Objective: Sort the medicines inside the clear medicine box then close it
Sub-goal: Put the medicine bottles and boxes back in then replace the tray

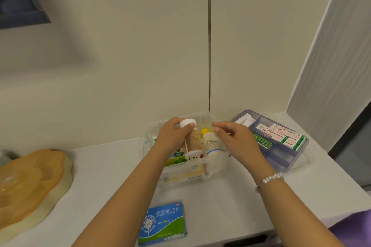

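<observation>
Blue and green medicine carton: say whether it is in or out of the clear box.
Out. The blue and green carton lies flat on the counter, nearer the person than the clear box, touched by neither hand.

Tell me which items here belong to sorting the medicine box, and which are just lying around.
Part of the job:
- clear medicine box
- brown bottle, held in the left hand
- yellow-capped bottle, inside the box
- blue and green medicine carton, on the counter, outside the box
- blue tray holding packets
- right hand, empty over the box

Lying about:
- orange lidded dish

Left hand (173,136) gripping; right hand (233,138) hovering, fingers loosely curled.
</observation>
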